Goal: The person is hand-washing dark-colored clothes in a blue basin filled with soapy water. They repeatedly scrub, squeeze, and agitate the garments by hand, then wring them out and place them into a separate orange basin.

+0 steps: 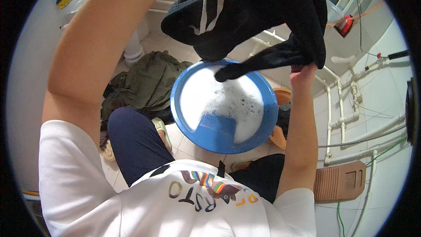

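Observation:
A black garment with white drawstrings is held up in front of me, over a round blue basin. One narrow end of it hangs over the white suds; I cannot tell whether it touches them. My right hand grips the garment on the right, its fingers mostly covered by cloth. My raised left arm reaches past the top edge, so the left hand is out of sight. Inside the basin, a ridged blue washing slope rises from the foam on the near side.
Olive-green clothes lie heaped on the tiles left of the basin. An orange tub with dark cloth stands to its right. A brown washboard is by the right wall, near white pipes. My knees flank the basin.

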Action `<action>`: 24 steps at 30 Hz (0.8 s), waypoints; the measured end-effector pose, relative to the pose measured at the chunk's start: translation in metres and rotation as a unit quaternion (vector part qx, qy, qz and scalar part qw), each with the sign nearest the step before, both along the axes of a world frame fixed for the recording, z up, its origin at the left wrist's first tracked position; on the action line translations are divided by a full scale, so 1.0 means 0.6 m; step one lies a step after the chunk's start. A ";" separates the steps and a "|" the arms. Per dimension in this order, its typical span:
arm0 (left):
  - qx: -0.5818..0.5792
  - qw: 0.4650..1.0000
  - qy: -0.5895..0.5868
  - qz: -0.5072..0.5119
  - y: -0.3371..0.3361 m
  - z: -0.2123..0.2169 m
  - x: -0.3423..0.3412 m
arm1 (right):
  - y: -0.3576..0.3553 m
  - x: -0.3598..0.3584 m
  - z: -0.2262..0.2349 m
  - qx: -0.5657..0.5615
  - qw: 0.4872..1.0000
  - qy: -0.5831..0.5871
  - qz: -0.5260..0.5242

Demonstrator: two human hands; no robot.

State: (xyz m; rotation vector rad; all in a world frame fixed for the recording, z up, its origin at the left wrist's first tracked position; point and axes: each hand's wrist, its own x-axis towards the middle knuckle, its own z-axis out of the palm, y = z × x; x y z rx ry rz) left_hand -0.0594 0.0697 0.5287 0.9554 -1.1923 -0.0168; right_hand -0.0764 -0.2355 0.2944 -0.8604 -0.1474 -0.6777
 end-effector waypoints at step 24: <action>0.840 0.484 0.157 0.189 0.056 -0.609 0.064 | 0.016 -0.107 -0.286 -0.740 0.580 0.340 -0.020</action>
